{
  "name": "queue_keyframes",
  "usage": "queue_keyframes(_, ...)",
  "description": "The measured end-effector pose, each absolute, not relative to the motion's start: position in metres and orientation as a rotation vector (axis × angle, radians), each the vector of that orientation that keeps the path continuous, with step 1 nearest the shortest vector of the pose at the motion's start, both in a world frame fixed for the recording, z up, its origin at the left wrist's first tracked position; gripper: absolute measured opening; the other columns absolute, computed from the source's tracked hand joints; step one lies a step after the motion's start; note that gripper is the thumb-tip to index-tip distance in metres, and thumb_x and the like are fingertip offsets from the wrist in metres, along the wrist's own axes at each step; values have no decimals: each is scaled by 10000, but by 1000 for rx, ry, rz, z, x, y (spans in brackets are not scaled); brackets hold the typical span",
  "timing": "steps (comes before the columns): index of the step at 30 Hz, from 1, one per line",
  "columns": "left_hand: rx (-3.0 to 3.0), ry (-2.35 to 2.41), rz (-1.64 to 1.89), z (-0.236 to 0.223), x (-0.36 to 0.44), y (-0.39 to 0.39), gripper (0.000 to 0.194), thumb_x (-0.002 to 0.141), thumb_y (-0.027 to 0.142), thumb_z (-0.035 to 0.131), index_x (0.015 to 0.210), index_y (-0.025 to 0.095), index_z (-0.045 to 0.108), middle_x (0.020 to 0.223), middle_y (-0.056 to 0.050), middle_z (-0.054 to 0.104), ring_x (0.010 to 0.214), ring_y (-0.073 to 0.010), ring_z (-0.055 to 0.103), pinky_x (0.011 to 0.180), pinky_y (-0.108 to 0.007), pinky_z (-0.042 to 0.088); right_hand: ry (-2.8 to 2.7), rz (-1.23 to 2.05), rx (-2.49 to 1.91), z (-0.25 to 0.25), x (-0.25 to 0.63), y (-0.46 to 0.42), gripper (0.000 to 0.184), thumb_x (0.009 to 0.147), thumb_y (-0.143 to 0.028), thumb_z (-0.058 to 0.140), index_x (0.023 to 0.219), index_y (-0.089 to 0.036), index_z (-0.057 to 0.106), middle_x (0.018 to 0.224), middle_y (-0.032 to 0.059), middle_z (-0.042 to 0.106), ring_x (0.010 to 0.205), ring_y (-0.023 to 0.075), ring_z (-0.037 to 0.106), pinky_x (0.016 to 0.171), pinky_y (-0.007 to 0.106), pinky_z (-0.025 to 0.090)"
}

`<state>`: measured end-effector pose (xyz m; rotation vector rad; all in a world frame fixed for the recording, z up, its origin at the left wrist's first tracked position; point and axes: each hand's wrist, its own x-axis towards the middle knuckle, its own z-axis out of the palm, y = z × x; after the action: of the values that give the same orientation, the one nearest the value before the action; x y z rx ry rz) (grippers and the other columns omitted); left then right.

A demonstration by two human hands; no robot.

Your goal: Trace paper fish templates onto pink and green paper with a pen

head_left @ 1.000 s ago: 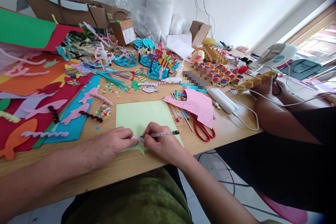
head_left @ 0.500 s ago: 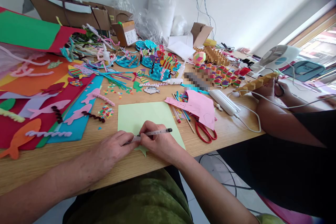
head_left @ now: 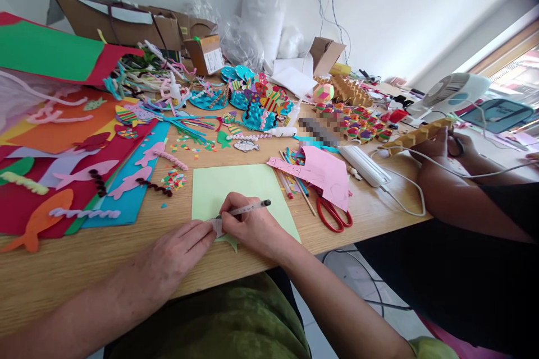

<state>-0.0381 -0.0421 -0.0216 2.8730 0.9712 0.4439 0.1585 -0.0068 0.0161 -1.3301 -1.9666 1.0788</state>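
A light green sheet of paper (head_left: 242,180) lies at the table's front edge, with a pointed cut edge at its near side. On it lies a small pale paper cutout (head_left: 217,226), mostly covered by my hands. My left hand (head_left: 181,244) rests flat with its fingers stretched over the cutout's left part, pressing it down. In my right hand (head_left: 250,227) is a clear pen with a dark end (head_left: 255,207), pinched between thumb and fingers. Its tip is at the cutout's upper edge, largely hidden by the fingers.
Right of the sheet are red-handled scissors (head_left: 332,216), pink paper (head_left: 328,171), pencils and a white corded device (head_left: 364,165). Coloured sheets with fish cutouts (head_left: 42,219) cover the left. Behind are pipe cleaners and fish crafts (head_left: 261,106). A co-worker's hands (head_left: 446,143) hold a yellow folded strip (head_left: 415,136).
My right hand and the pen have shifted left along the cutout. My left hand has slid slightly back and flattened, uncovering some of the cutout. The view has turned slightly left.
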Motion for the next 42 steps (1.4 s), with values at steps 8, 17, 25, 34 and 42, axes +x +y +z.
queue_keyframes(8, 2812, 1013, 426, -24, -37, -49, 602, 792, -47, 290, 1300, 199, 497, 1243, -59, 595, 1145, -193, 530, 990, -336, 466, -1977, 1101, -1303, 15, 155, -5, 131, 737, -71, 492, 688, -190, 518, 566, -41, 581, 528, 99, 495, 496, 193, 326)
queue_keyframes(17, 2790, 1023, 435, -16, -35, -52, 561, 787, -21, 305, 1275, 170, 504, 1233, -73, 588, 1120, -216, 530, 988, -375, 443, -1989, 1116, -1278, 16, 152, -4, 126, 725, -79, 489, 677, -192, 514, 556, -44, 564, 505, 92, 473, 487, 194, 308)
queue_keyframes(25, 2844, 1199, 430, -22, -31, -53, 463, 863, 19, 303, 1201, 208, 557, 1059, -70, 587, 1045, -249, 471, 1003, -449, 355, -1988, 1149, -1236, 14, 148, -4, 113, 725, -89, 481, 685, -190, 510, 571, -40, 576, 509, 88, 468, 490, 190, 313)
queue_keyframes(34, 2873, 1375, 528, -27, -33, -54, 465, 873, 32, 345, 1178, 295, 576, 959, -58, 506, 978, -253, 439, 953, -490, 365, -1981, 1202, -1212, 13, 144, -4, 100, 721, -103, 479, 686, -194, 501, 579, -42, 561, 528, 92, 479, 487, 185, 322)
queue_keyframes(42, 2902, 1472, 487, -25, -33, -57, 442, 883, 54, 356, 1177, 310, 564, 1117, -62, 490, 1095, -264, 410, 960, -492, 393, -1989, 1234, -1223, 16, 138, -5, 102, 720, -112, 475, 678, -195, 515, 576, -45, 548, 532, 93, 464, 488, 192, 312)
